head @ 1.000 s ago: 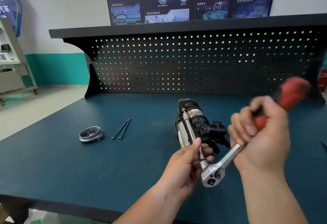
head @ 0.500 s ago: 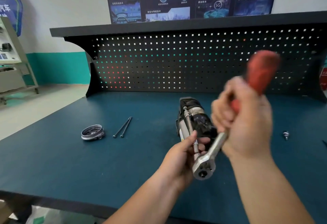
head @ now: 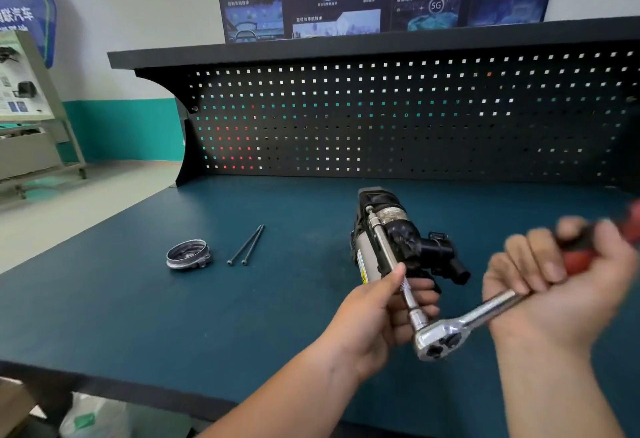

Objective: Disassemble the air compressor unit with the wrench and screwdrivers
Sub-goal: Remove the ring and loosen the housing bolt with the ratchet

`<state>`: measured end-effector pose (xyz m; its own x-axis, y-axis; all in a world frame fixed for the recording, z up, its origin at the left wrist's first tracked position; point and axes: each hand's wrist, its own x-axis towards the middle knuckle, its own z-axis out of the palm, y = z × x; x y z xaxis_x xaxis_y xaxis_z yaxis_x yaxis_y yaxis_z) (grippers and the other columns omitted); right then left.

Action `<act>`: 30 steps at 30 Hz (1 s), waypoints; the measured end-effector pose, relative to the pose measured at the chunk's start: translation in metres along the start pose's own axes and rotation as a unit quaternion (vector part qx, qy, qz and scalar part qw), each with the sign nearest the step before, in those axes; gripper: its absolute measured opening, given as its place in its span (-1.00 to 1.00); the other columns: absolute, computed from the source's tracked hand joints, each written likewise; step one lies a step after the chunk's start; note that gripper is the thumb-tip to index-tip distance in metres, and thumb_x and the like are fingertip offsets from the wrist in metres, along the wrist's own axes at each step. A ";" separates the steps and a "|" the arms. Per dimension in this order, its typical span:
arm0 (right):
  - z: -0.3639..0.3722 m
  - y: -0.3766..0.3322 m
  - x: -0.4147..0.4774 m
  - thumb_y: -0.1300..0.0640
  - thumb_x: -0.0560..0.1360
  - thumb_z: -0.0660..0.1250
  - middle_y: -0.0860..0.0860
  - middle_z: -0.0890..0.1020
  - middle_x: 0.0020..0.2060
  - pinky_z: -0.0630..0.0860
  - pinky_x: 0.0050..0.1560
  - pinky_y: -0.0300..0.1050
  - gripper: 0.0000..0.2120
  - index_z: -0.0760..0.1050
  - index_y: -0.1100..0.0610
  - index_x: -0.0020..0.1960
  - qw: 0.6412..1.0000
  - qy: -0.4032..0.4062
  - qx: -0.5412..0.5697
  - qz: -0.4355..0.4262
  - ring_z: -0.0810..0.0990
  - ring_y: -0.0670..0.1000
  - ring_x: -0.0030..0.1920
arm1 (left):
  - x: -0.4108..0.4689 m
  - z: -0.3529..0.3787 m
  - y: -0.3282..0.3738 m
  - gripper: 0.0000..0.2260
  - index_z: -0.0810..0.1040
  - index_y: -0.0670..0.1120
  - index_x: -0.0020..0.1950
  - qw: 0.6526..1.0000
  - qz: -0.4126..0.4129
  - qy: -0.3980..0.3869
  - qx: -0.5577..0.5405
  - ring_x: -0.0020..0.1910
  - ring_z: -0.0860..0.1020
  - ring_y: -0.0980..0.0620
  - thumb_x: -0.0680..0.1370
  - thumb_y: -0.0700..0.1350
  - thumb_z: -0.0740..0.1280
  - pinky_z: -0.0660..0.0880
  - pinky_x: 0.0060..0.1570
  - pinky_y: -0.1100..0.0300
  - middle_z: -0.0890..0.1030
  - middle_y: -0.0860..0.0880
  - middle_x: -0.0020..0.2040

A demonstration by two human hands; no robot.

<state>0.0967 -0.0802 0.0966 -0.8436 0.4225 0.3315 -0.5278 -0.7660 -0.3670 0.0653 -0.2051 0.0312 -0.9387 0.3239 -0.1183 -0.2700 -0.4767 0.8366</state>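
The black and silver air compressor unit lies on the blue workbench. A long extension bar runs along its top from a bolt at the far end to the ratchet wrench head. My left hand grips the extension bar near the ratchet head. My right hand holds the wrench's red handle, which is blurred and points to the right. A removed metal end cap and two long bolts lie to the left of the unit.
A black pegboard with a shelf on top closes the back of the bench. The bench's front edge runs just below my forearms. A display stand stands on the floor at the far left.
My right hand has swung the red wrench handle from upright down to the right, turning the ratchet. My left hand has stayed on the extension bar.
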 end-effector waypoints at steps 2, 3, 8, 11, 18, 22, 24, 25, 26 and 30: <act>0.023 -0.001 -0.001 0.08 0.18 0.39 -0.14 0.23 -0.68 0.10 -0.66 -0.38 -0.84 0.39 0.02 -0.44 0.986 -0.121 -0.116 0.003 0.13 -0.17 -0.68 | 0.000 -0.002 0.001 -0.74 0.60 -0.15 -0.19 0.998 0.017 0.001 0.068 -0.44 0.59 0.12 0.55 -0.02 0.25 0.50 -0.47 0.32 0.64 -0.01 -0.35; 0.033 0.002 -0.004 0.10 0.21 0.37 -0.13 0.25 -0.69 0.12 -0.63 -0.40 -0.86 0.42 0.03 -0.45 0.969 -0.168 -0.179 0.011 0.16 -0.16 -0.68 | 0.002 -0.002 0.001 -0.76 0.60 -0.16 -0.19 0.995 0.026 0.000 0.093 -0.43 0.59 0.11 0.55 -0.05 0.27 0.50 -0.45 0.31 0.65 -0.03 -0.33; 0.066 0.032 -0.029 -0.08 0.28 0.40 -0.18 0.37 -0.56 0.23 -0.49 -0.39 -0.82 0.41 -0.08 -0.33 0.773 -0.389 -0.494 -0.082 0.30 -0.19 -0.53 | -0.004 0.006 0.004 -0.73 0.61 -0.16 0.04 0.994 0.109 -0.030 0.010 0.00 0.58 -0.12 0.35 -0.16 0.39 0.45 0.12 -0.10 0.59 -0.20 0.02; 0.065 0.038 -0.032 -0.04 0.33 0.39 -0.17 0.36 -0.54 0.21 -0.48 -0.40 -0.81 0.40 -0.05 -0.35 0.761 -0.395 -0.506 -0.094 0.30 -0.19 -0.51 | -0.005 0.003 0.001 -0.85 0.68 -0.11 -0.13 0.992 0.095 -0.067 -0.042 -0.18 0.63 0.06 0.36 -0.19 0.36 0.55 -0.12 0.14 0.65 -0.09 -0.13; 0.020 -0.002 0.003 -0.03 0.33 0.27 -0.14 0.23 -0.65 0.14 -0.67 -0.35 -0.81 0.39 0.01 -0.40 0.999 -0.044 -0.010 0.002 0.14 -0.18 -0.64 | 0.003 0.003 0.007 -0.74 0.70 -0.20 -0.28 0.994 -0.004 -0.031 -0.108 -0.50 0.55 0.09 0.37 -0.04 0.33 0.53 -0.39 0.26 0.55 0.00 -0.46; -0.025 0.004 -0.001 -0.04 0.25 0.24 -0.13 0.21 -0.63 0.12 -0.63 -0.38 -0.83 0.34 0.02 -0.41 0.974 0.173 0.145 0.016 0.16 -0.15 -0.63 | 0.005 0.011 -0.001 -0.71 0.71 -0.22 -0.19 0.987 0.000 -0.060 -0.147 -0.47 0.58 0.07 0.41 -0.04 0.29 0.52 -0.44 0.28 0.61 -0.02 -0.40; -0.037 0.010 -0.005 -0.04 0.21 0.24 -0.12 0.20 -0.64 0.11 -0.62 -0.38 -0.83 0.31 0.02 -0.42 0.961 0.227 0.154 0.025 0.16 -0.15 -0.64 | 0.004 0.009 -0.005 -0.70 0.71 -0.21 -0.16 0.987 -0.002 -0.064 -0.146 -0.47 0.58 0.08 0.43 -0.04 0.27 0.52 -0.44 0.26 0.63 -0.02 -0.37; -0.039 0.012 -0.006 -0.04 0.20 0.24 -0.12 0.20 -0.64 0.11 -0.63 -0.38 -0.83 0.31 0.02 -0.42 0.962 0.230 0.146 0.026 0.15 -0.15 -0.64 | 0.004 0.007 -0.007 -0.70 0.71 -0.21 -0.16 0.988 -0.006 -0.064 -0.143 -0.47 0.58 0.09 0.43 -0.04 0.27 0.52 -0.44 0.27 0.63 -0.02 -0.36; -0.037 0.012 -0.006 -0.05 0.20 0.24 -0.11 0.19 -0.64 0.11 -0.64 -0.37 -0.83 0.31 0.02 -0.41 0.967 0.216 0.130 0.023 0.15 -0.14 -0.64 | 0.002 0.005 -0.006 -0.70 0.71 -0.20 -0.15 0.989 -0.012 -0.064 -0.136 -0.46 0.58 0.10 0.43 -0.04 0.27 0.51 -0.44 0.27 0.64 -0.02 -0.35; 0.000 0.001 0.000 -0.06 0.16 0.37 -0.12 0.20 -0.67 0.11 -0.67 -0.33 -0.77 0.35 0.01 -0.40 1.000 -0.006 0.004 -0.005 0.11 -0.17 -0.66 | -0.001 -0.006 -0.004 -0.73 0.71 -0.12 -0.23 0.999 -0.006 -0.029 -0.016 -0.41 0.60 0.10 0.36 0.04 0.33 0.55 -0.39 0.27 0.65 -0.03 -0.31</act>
<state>0.0962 -0.0806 0.0965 -0.8375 0.4235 0.3453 -0.5346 -0.7658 -0.3574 0.0659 -0.2084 0.0249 -0.9217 0.3757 -0.0960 -0.2882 -0.4979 0.8180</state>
